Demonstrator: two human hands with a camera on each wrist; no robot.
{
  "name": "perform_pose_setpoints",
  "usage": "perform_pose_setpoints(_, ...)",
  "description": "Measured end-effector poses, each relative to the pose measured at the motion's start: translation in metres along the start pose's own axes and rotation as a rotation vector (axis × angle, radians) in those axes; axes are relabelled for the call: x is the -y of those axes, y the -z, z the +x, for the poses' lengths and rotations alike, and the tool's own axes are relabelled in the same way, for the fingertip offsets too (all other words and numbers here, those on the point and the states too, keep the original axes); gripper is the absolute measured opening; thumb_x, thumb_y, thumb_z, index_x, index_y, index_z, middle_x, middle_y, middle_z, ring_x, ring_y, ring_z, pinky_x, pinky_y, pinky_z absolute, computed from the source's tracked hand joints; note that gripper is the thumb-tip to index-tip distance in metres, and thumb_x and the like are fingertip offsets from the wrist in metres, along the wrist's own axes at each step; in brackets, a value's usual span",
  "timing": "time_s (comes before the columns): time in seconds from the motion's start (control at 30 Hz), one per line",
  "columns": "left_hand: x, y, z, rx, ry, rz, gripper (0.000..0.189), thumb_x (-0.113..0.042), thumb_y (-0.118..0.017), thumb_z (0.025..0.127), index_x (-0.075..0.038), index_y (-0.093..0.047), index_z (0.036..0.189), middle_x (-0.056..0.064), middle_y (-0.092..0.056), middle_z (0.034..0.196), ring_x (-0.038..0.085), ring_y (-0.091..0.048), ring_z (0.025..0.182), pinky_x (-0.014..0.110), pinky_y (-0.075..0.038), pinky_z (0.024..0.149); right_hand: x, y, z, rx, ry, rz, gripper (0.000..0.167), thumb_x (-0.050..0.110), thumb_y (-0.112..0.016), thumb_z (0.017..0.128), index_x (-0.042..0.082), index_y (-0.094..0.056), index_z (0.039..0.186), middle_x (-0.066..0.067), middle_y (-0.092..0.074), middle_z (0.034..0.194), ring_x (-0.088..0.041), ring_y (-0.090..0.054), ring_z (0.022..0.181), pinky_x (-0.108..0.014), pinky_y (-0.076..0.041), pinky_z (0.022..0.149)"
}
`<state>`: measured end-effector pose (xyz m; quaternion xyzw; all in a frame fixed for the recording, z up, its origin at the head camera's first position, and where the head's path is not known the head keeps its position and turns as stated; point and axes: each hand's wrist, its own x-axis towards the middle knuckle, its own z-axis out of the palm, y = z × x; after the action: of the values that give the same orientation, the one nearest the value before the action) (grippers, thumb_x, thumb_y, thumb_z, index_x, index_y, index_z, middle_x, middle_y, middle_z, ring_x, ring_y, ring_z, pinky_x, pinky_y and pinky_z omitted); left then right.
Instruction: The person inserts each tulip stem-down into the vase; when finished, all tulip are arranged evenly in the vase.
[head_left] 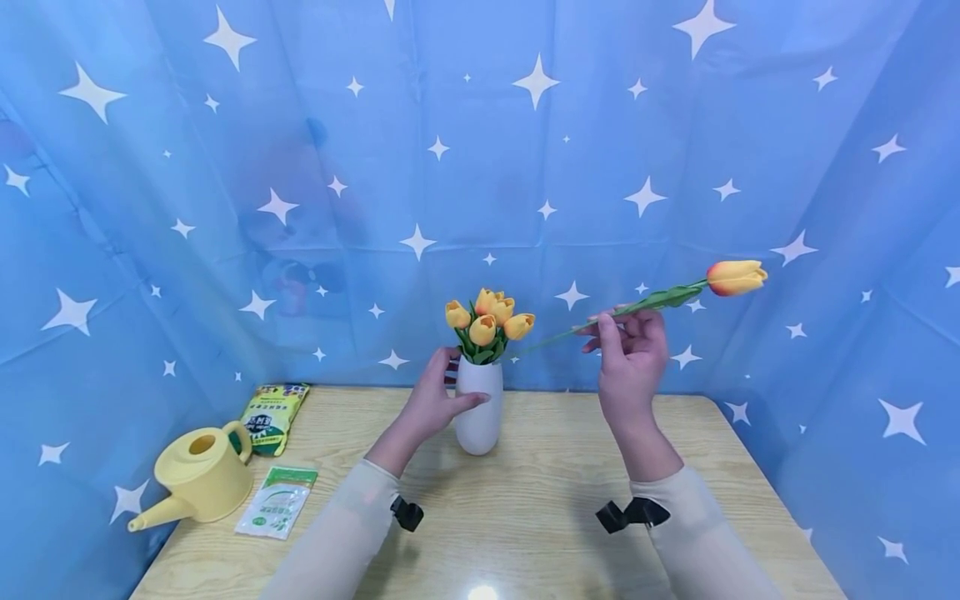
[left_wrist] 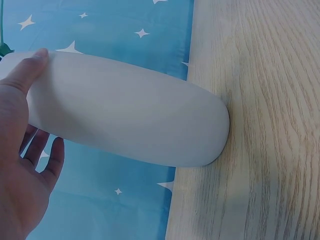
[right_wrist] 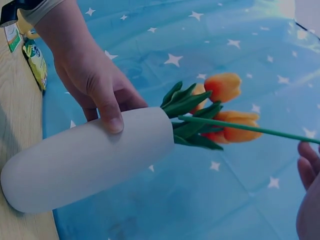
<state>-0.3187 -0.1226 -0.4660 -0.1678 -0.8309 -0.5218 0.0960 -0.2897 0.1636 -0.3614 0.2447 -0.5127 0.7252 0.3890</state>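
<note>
A white vase (head_left: 480,417) stands upright on the table, holding several yellow-orange tulips (head_left: 483,330) with green leaves. My left hand (head_left: 438,396) grips the vase near its top, thumb across the front and fingers behind. In the left wrist view the vase's base (left_wrist: 215,130) rests on the wood. My right hand (head_left: 632,358) pinches a single tulip (head_left: 737,277) by its green stem, bloom pointing away to the right. The stem's lower end (right_wrist: 187,119) points toward the vase and overlaps the leaves at its mouth in the right wrist view.
A yellow watering can (head_left: 198,475) stands at the table's left edge. Behind it lies a yellow-green packet (head_left: 276,417), and beside it a white-and-green sachet (head_left: 277,502). A blue curtain (head_left: 487,192) with white stars hangs right behind the wooden table (head_left: 540,517).
</note>
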Motion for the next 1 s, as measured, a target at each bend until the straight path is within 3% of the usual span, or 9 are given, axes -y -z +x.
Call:
perform_pose_setpoints(0.27,-0.001,0.001,0.0,0.0,-0.004,0.001,0.077,-0.041,-0.096,0.089,-0.016,-0.051,0.145,0.004,-0.057,0.142,0.033,-0.06,0.131,0.061,-0.055,0.109,-0.001,-0.014,0.002,0.07,0.036,-0.07,0.027,-0.004,-0.068,0.107,-0.02,-0.052,0.121,-0.018,-0.075,0.101,-0.02,-0.08,0.083,-0.027,-0.063,0.065)
perform_pose_setpoints(0.5,-0.002,0.0,0.0,0.005,0.004,-0.008,0.078,-0.042,-0.096,0.089,-0.016,-0.051,0.146,0.005,-0.057,0.143,0.035,-0.06,0.132,0.061,-0.055,0.109,-0.005,-0.021,0.002,0.191,0.057,-0.145,0.022,-0.011,-0.066,0.105,-0.018,-0.055,0.123,-0.027,-0.071,0.102,-0.017,-0.078,0.086,-0.024,-0.06,0.065)
perform_pose_setpoints(0.8,0.001,0.0,0.0,0.009,-0.004,-0.014,0.076,-0.04,-0.096,0.089,-0.016,-0.051,0.145,0.005,-0.057,0.143,0.035,-0.059,0.132,0.062,-0.055,0.109,-0.012,-0.026,-0.004,0.292,-0.054,-0.23,0.019,-0.003,-0.069,0.107,-0.011,-0.061,0.123,-0.028,-0.073,0.104,-0.018,-0.076,0.088,-0.025,-0.061,0.067)
perform_pose_setpoints(1.0,0.003,0.0,0.0,0.009,-0.017,-0.025,0.076,-0.042,-0.096,0.089,-0.015,-0.051,0.145,0.006,-0.057,0.143,0.038,-0.059,0.132,0.065,-0.054,0.109,-0.013,-0.03,-0.006,0.345,-0.138,-0.297,0.017,0.008,-0.072,0.108,-0.005,-0.067,0.118,-0.02,-0.075,0.103,-0.015,-0.073,0.084,-0.029,-0.061,0.067)
